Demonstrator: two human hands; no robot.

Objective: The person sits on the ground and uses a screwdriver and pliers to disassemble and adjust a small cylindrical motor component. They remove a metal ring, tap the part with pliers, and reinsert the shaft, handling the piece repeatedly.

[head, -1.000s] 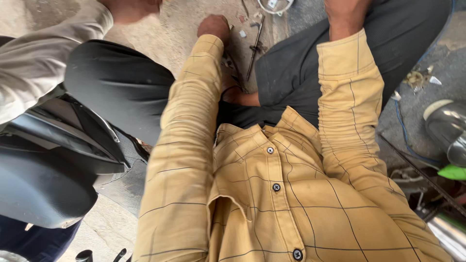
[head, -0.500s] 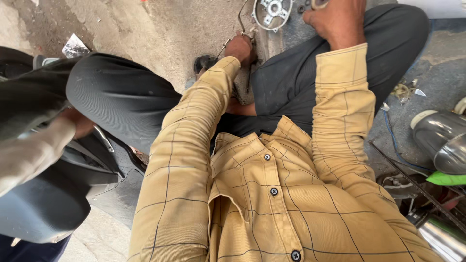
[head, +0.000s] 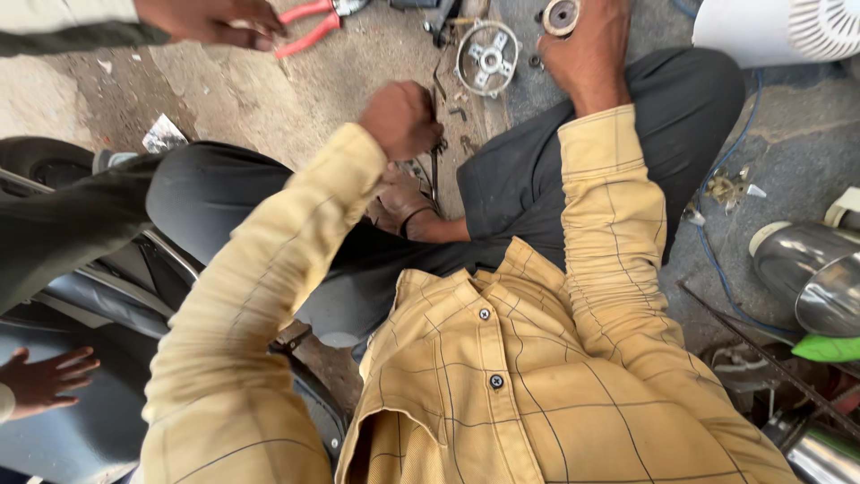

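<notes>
My left hand (head: 399, 116) is a closed fist in a yellow checked sleeve, gripping a thin dark metal rod (head: 435, 166) that runs down toward my bare foot (head: 403, 208). My right hand (head: 587, 49) reaches forward over my dark-trousered knee and holds a small round metal part (head: 562, 16) at its fingertips. A round spoked metal cover (head: 488, 58) lies on the concrete floor between the two hands, touching neither.
Another person's hand (head: 210, 20) holds red-handled pliers (head: 309, 27) at the top left. A second hand (head: 40, 381) rests on a dark scooter seat (head: 81, 305). A white fan housing (head: 788, 31), steel vessels (head: 806, 278) and a blue wire (head: 712, 251) are on the right.
The view has tipped forward, showing more floor. My left hand has risen off the floor into a fist. The other person's hand with the red pliers has come into view at the top left.
</notes>
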